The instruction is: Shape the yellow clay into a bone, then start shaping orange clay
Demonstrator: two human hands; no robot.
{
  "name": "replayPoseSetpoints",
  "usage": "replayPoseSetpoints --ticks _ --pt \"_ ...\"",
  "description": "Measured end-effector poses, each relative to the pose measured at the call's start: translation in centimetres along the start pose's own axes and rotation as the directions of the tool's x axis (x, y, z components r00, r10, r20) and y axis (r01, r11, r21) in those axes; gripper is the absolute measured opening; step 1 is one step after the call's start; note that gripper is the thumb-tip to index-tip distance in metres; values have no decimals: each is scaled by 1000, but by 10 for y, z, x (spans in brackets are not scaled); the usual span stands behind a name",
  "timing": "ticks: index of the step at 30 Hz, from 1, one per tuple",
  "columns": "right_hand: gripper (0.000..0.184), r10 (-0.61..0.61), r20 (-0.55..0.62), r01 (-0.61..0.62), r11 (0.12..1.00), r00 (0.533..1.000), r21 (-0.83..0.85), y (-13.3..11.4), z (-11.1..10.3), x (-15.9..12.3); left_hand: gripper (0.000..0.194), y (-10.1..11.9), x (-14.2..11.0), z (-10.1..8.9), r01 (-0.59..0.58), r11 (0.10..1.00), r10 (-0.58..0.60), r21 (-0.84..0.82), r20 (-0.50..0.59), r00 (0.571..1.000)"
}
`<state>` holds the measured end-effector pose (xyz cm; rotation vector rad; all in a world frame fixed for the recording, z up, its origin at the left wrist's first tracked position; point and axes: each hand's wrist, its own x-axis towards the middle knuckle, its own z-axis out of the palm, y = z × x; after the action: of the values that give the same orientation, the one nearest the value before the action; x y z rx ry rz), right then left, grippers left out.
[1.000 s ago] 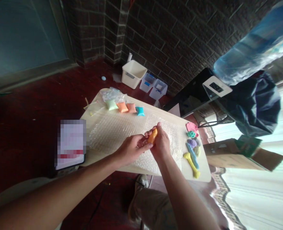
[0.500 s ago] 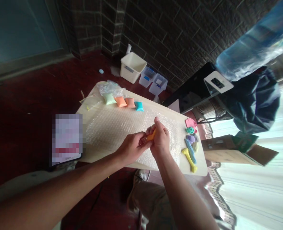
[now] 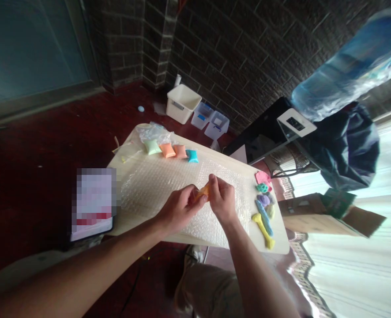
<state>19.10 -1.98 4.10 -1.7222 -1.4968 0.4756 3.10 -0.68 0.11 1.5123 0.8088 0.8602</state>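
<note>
My left hand [image 3: 178,206] and my right hand [image 3: 223,201] meet over the bubble wrap [image 3: 145,181] on the table. Between them is an orange clay packet [image 3: 203,191] with a shiny, clear plastic surface. Fingers of both hands are closed on it and cover part of it. Toward the far edge lie a pale green packet [image 3: 152,147], two orange ones [image 3: 167,150] and a blue one [image 3: 192,156]. At the right end rest clay pieces: a yellow bone shape [image 3: 263,230], a blue roll [image 3: 264,212], a purple lump [image 3: 263,200], a teal piece [image 3: 262,187] and a pink one [image 3: 262,177].
Crumpled clear plastic [image 3: 154,132] sits at the table's far left corner. A blurred-out screen [image 3: 94,198] stands by the left edge. Beyond the table are a white bin [image 3: 183,106] and two clear boxes [image 3: 217,126]. A cardboard box [image 3: 311,216] is at the right.
The right hand's grip has shifted, with its thumb now lower over the orange packet. More clear plastic shows between the hands. The whole view has tilted slightly, so the table sits lower.
</note>
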Motion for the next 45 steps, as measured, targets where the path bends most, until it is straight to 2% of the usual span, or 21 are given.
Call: replayPoseSetpoints --ticks 3,6,9,12,16,19,21,25,29,32,34,38,40,43,45 --pt "62 54 -54 -46 989 997 138 -1 9 0 41 2 0 -2 8 1000 -8 -25 -13 1000" --pt "63 167 -67 -142 951 984 275 -1 13 -2 39 0 2 -5 9 999 -12 -51 -70 997" --pt "59 269 66 -274 892 961 361 -1 11 -4 34 -4 6 -7 3 997 -12 -73 -132 991" --pt "57 311 155 -347 853 938 390 0 10 -7 30 -4 10 -9 -8 996 -3 -87 -127 992" --pt "60 404 94 -397 784 910 478 8 18 -6 29 1 9 -8 -33 997 27 -67 -89 996" --pt "60 432 76 -394 718 898 574 11 27 -5 31 4 5 -6 -36 998 30 -61 -107 994" --pt "60 406 51 -352 717 913 601 8 31 -5 32 4 3 -5 -38 995 26 -96 -125 992" --pt "60 349 -11 -281 774 937 567 -2 36 -6 32 3 3 -5 -49 987 27 -150 -140 990" --pt "65 387 73 -359 748 919 559 -4 37 -6 31 1 8 -8 -39 959 3 -282 -129 992" --pt "70 374 178 -403 701 910 588 -2 32 -4 30 -1 12 -13 35 900 -97 -435 -121 988" --pt "70 340 202 -391 706 919 591 -2 27 -4 29 -3 15 -17 92 852 -170 -515 -106 980" --pt "51 149 175 -217 851 973 479 -4 15 -6 30 -5 19 -23 163 757 -240 -633 -38 970" --pt "38 37 212 -120 911 976 394 -6 10 -7 30 -5 21 -24 197 714 -268 -672 -3 963" --pt "50 -46 234 -18 964 971 266 -8 3 -8 34 -3 22 -26 249 691 -313 -679 30 949" --pt "42 -67 230 21 980 971 196 -9 -1 -9 37 -1 23 -28 277 704 -330 -655 44 943"
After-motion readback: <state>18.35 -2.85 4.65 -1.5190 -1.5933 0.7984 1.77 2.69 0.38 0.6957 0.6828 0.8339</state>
